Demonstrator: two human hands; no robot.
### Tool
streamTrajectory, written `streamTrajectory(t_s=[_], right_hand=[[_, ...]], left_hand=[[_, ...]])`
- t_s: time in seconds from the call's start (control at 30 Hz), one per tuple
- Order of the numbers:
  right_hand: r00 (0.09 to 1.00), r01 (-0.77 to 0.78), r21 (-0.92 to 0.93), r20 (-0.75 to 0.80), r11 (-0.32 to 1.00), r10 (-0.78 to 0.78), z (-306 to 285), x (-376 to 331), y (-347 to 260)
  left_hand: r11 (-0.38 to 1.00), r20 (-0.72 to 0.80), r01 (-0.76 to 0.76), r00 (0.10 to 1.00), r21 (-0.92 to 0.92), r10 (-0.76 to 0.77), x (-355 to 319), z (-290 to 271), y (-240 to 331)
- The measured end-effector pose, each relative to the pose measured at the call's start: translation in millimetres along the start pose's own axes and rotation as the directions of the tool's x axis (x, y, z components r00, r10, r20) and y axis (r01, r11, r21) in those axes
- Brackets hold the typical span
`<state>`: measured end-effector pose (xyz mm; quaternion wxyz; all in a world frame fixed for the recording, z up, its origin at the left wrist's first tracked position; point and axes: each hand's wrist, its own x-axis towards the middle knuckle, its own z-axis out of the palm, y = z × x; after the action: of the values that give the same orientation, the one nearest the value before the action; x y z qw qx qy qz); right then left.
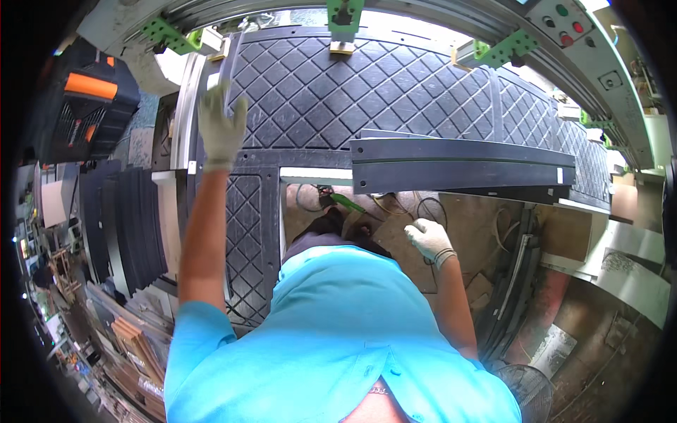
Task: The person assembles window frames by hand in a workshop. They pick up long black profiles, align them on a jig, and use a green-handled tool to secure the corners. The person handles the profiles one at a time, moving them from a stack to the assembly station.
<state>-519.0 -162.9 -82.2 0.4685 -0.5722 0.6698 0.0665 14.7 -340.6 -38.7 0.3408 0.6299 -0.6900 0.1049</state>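
Note:
My left hand (222, 130), in a pale work glove, reaches forward to the far left corner of a black mat (303, 84) with a raised diamond pattern. Its fingers are stretched and the thumb stands apart; it lies over the mat's edge beside a silver metal rail (185, 106). My right hand (429, 238), gloved as well, hangs in front of the bench with curled fingers, and nothing shows in it. Between that hand and the mat, dark grey flat strips (458, 166) with holes at their left end lie stacked across the bench's near edge.
A machine beam with green brackets (344, 14) spans the far side; a control panel (564, 25) with buttons sits at right. Dark panels (130, 225) stand at left, below a black and orange case (88, 99). Cables and a green tool (345, 203) lie on the floor.

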Motion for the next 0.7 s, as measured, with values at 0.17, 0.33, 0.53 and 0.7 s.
streamTrajectory(t_s=[0.17,0.33,0.53,0.7], right_hand=[[0.991,0.095,-0.063,0.105,0.993,-0.088,98,70,15],[0.969,0.245,-0.277,0.062,0.929,-0.237,173,161,-48],[0.942,0.326,-0.264,0.173,0.908,-0.287,230,234,-57],[0.859,-0.055,0.047,0.511,0.997,0.023,208,209,-38]], left_hand=[[0.911,-0.037,0.292,0.955,0.29,-0.294,-181,-45,-9],[0.586,0.067,0.58,0.676,0.566,-0.734,-267,-102,-35],[0.662,0.333,0.515,0.592,0.544,-0.734,-312,-138,-58],[0.686,0.31,0.495,0.64,0.533,-0.703,-317,-126,-68]])
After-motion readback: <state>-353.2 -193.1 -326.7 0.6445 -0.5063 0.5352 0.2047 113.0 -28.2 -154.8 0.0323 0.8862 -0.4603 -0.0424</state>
